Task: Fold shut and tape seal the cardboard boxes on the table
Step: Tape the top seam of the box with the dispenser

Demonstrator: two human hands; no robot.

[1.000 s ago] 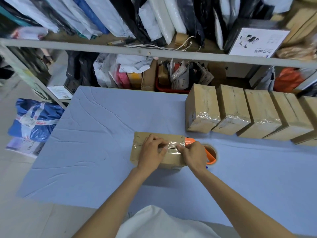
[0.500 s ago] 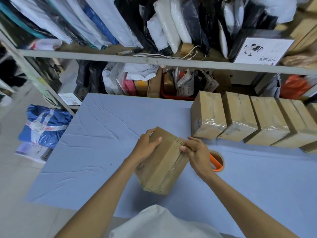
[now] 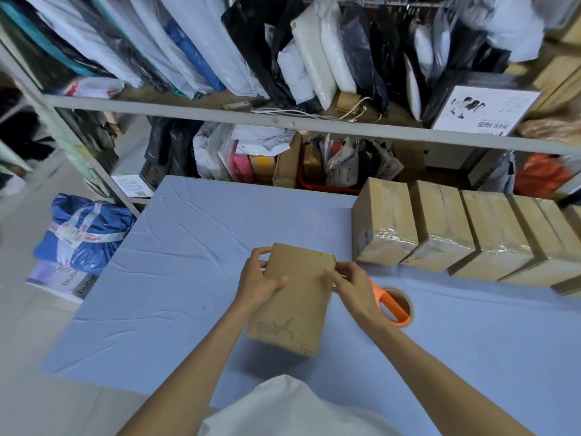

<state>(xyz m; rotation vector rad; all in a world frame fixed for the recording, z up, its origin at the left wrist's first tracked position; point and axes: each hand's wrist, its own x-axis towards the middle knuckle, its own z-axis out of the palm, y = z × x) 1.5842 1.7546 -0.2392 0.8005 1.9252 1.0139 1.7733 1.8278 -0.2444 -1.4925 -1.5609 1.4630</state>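
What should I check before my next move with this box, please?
1. Grip: ok. The left hand and right hand both hold the cardboard box.
2. Seams taped: cannot tell. The facing side shows no tape and the others are hidden.
3. Tape dispenser at hand: ok. It lies just beyond the right hand.
4. Set-down room: ok. The table shows bare blue cover left of the box.
5. Sealed boxes: ok. They stand apart from the held one, at far right.

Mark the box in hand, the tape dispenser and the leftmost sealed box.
held cardboard box [image 3: 294,305], head view, middle of its broad face.
orange tape dispenser [image 3: 389,303], head view, its handle.
leftmost sealed box [image 3: 385,220], head view, top face.
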